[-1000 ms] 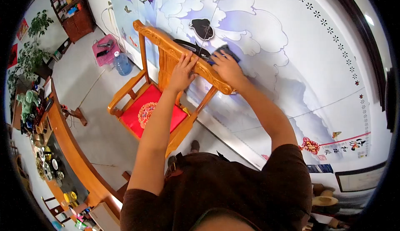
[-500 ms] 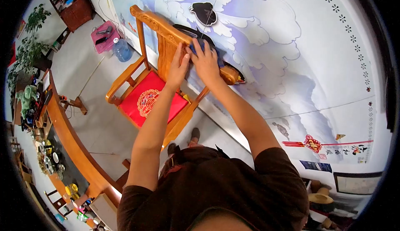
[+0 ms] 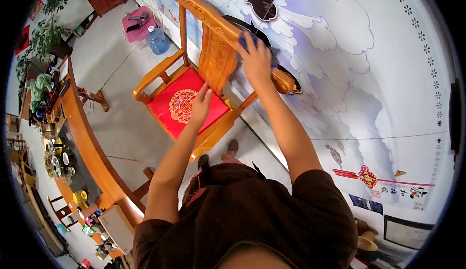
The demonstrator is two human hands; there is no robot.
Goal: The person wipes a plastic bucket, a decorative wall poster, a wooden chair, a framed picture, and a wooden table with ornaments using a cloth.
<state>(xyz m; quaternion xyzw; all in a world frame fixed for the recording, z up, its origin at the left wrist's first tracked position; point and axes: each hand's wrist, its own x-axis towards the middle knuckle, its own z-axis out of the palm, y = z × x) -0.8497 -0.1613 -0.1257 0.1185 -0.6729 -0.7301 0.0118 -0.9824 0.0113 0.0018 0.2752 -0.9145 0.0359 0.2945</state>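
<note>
A carved wooden armchair (image 3: 213,22) stands beside the wall, with a red cushion (image 3: 167,100) on its seat. My right hand (image 3: 257,61) rests on the right part of the chair's top rail. Under its fingers is a blue cloth (image 3: 244,41), pressed against the wood and mostly covered by the hand. My left hand (image 3: 201,105) appears over the cushion, fingers stretched out, with nothing in it. Whether it touches the cushion I cannot tell.
A mural wall (image 3: 330,75) with a dark cut-out ornament (image 3: 262,6) rises behind the chair. On the left runs a curved wooden table (image 3: 97,157) holding tea ware and ornaments. A water jug (image 3: 157,41) and a pink stool (image 3: 137,24) stand on the floor beyond.
My left hand has come off the top rail and moved down over the seat cushion. My right hand stays at the rail with the cloth. The camera view has shifted slightly.
</note>
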